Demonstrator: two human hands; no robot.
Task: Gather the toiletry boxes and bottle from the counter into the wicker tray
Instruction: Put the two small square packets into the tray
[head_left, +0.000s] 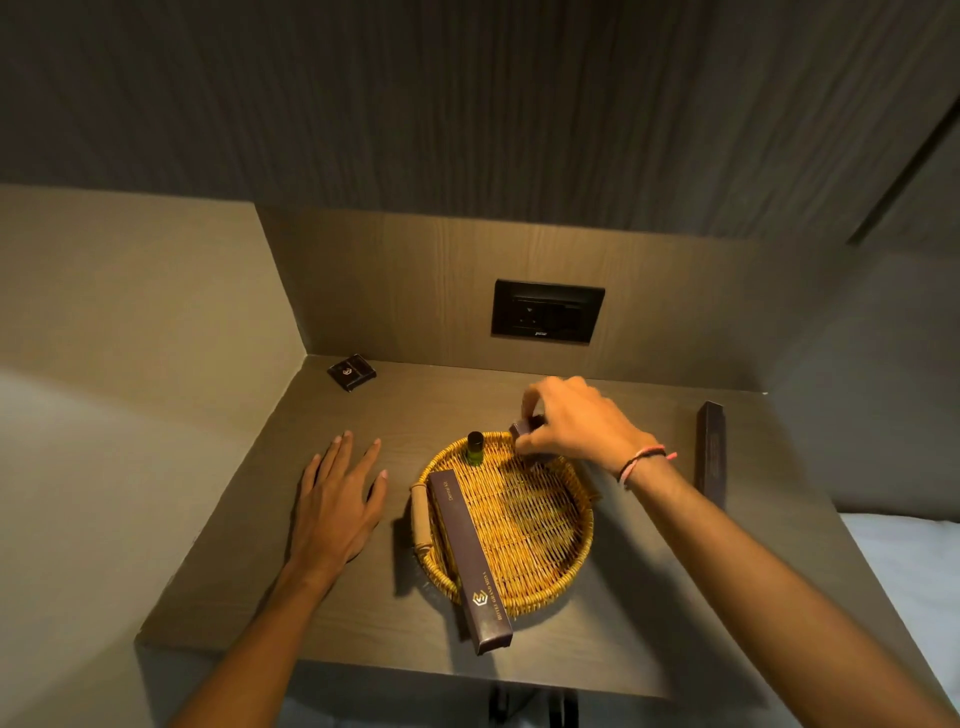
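While my left hand (337, 499) lies flat and spread on the desk (649, 613), my right hand (569, 423) grips a small box (523, 429) over the wicker tray's (582, 525) far rim.

The tray (524, 525) is golden-yellow woven wicker. The long box (470, 558) is dark purple with gold lettering, and the bottle (475, 449) is green with a black cap. The surface (291, 587) is brown wood-grain.

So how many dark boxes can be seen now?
4: dental kit box across the wicker tray rim, small box in right hand, long box far right, flat box back left.
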